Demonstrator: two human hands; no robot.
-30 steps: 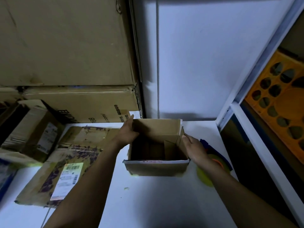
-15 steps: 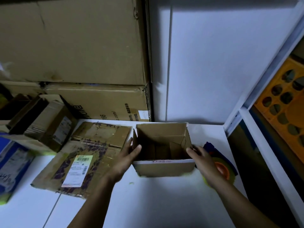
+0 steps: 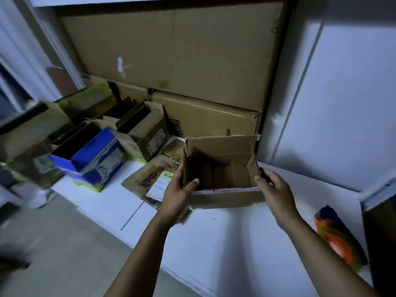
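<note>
My left hand [image 3: 176,197] grips the near left corner of the open cardboard box [image 3: 220,144]. The thumb hooks over the rim into the box, and the other fingers lie along the outside of the left wall. My right hand [image 3: 276,192] holds the near right corner, thumb at the rim and fingers curled round the right wall. The box is upright, its flaps standing up, and only its folded bottom shows inside. It is toward the back edge of the white desk [image 3: 225,236], and I cannot tell whether it rests on the desk or hangs just above it.

Just left of the box a flattened carton [image 3: 145,175] with a white label lies on the desk. Further left stands a blue box [image 3: 96,153], with brown open boxes [image 3: 147,127] behind it near the back left corner. Large cardboard sheets [image 3: 171,61] lean along the back edge. Near the right edge lies a blurred orange and yellow roll of tape [image 3: 334,234], well apart from my right hand.
</note>
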